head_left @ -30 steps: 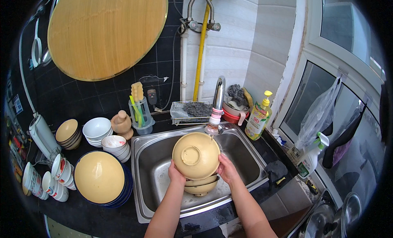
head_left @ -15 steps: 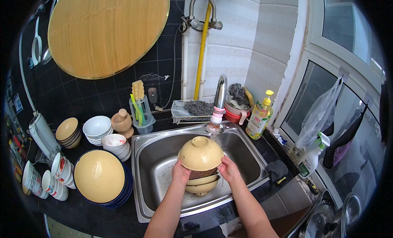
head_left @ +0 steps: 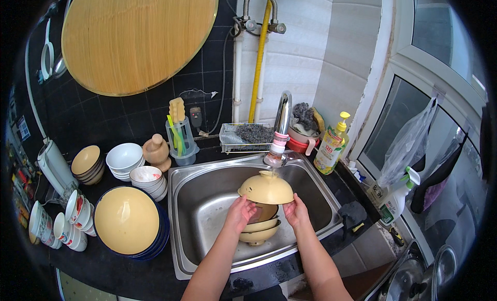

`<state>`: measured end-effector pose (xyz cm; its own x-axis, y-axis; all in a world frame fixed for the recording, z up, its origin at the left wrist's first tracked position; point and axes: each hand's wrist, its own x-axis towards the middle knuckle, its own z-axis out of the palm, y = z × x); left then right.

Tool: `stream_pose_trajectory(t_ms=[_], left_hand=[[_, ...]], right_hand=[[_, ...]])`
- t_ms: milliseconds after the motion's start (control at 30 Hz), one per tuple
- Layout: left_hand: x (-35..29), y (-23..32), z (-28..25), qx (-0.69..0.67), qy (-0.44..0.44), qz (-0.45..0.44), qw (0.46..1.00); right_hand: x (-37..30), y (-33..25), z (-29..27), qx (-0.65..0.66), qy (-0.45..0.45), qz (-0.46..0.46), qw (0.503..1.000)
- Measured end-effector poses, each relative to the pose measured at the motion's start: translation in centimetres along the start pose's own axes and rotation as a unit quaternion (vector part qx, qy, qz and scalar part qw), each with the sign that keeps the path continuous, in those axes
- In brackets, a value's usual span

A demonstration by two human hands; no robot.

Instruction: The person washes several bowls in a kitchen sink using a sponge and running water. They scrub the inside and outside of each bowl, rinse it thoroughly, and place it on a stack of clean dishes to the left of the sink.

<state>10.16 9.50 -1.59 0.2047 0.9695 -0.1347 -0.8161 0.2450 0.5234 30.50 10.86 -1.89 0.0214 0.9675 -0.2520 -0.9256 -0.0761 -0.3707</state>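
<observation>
A yellow bowl point(head_left: 266, 190) is held bottom-up under the tap point(head_left: 282, 119), with water falling on its base. My left hand point(head_left: 242, 214) grips its left rim. At the right rim my right hand point(head_left: 296, 212) holds it between thumb and fingers. Beneath it, several more yellow bowls point(head_left: 259, 235) stand stacked upright in the steel sink point(head_left: 202, 193); the top one shows a brownish inside and is partly covered by the held bowl.
Left of the sink are large yellow plates point(head_left: 127, 219), white bowls point(head_left: 125, 158), patterned cups point(head_left: 77, 213) and a wooden mortar point(head_left: 157, 152). Behind the sink sits a wire rack point(head_left: 246, 137). A yellow pump bottle point(head_left: 331, 145) and a spray bottle point(head_left: 398, 197) stand right.
The held bowl has tipped away from me and moved slightly right and up, showing more of the stacked bowl below. Both hands keep hold of its rim.
</observation>
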Motion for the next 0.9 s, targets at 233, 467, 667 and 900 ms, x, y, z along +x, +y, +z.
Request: stream_pose_trajectory(t_ms=[233,467,667,900], left_hand=[[0.5,0.2,-1.2,-0.015,0.106,-0.014,0.994],[1.9,-1.0,-3.8,0.022,0.236,-0.062,0.97],[2.0,-0.8,-3.4,0.06,0.286,-0.064,0.954],[1.4,-0.5,-2.4,0.109,0.238,-0.072,0.962]], right_hand=[[-0.7,0.3,1.4,-0.134,-0.119,0.016,0.984],[-2.4,1.3,3.3,-0.222,-0.172,0.018,0.96],[-3.1,2.4,5.6,-0.354,-0.183,0.002,0.917],[-3.7,4.2,8.7,-0.528,-0.228,-0.147,0.805]])
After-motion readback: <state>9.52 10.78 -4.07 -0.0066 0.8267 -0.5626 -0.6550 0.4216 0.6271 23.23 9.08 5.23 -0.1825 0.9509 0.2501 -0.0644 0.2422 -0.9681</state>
